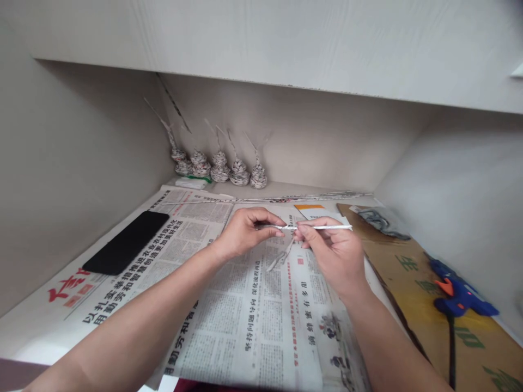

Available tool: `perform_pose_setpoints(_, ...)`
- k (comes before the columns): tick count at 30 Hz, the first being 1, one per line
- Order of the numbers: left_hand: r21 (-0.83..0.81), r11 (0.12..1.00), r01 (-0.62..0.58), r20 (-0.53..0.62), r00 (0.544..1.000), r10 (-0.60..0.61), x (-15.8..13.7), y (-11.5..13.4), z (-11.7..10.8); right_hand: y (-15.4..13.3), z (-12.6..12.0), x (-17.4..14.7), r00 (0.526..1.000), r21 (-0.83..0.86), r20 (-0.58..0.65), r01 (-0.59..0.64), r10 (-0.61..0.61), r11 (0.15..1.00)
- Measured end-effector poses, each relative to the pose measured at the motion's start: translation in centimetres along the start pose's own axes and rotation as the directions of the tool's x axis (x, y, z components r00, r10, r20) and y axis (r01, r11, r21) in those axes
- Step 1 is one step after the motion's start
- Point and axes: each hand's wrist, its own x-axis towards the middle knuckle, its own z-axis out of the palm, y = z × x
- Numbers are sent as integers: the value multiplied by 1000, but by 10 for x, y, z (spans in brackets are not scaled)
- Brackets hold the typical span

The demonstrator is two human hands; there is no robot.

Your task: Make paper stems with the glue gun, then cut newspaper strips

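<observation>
A thin rolled-paper stick [324,226] runs level between my two hands, above the newspaper [229,326]. My left hand [243,231] pinches its left part between thumb and index finger. At its middle, the thumb and fingertips of my right hand [337,250] close on it, and the white right end sticks out past that hand. A flattened loose paper strip [280,258] hangs below the stick near my right fingertips; where it joins is partly hidden by the fingers.
Several gourd-shaped woven paper pieces [220,167] stand along the back wall. Long paper sticks [281,199] lie before them. A black phone [126,242] rests at left. On cardboard [398,267] at right are a blue glue gun [466,296] and a plastic bag [379,221]. A shelf [278,43] overhangs.
</observation>
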Motion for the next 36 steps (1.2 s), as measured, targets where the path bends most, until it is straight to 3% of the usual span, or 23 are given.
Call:
perform_pose_setpoints(15,-94,995,23,37,999,-19,0,-4,2,4,4,3,995,62,74,61,-65,996)
perform_pose_setpoints(20,38,999,-32,3,999,32,-2,-1,3,2,1,3,998,11,69,2,-3,1000)
perform_pose_setpoints(25,200,969,-142,-3,989,146,-3,-1,4,4,6,2,998,71,61,-24,19,997)
perform_pose_setpoints(32,162,968,-192,-1,981,195,-2,-5,3,15,10,5,970,367,130,-241,207,899)
perform_pose_setpoints(36,150,978,-144,-31,988,150,-2,-8,4,15,9,7,970,341,105,-241,218,909)
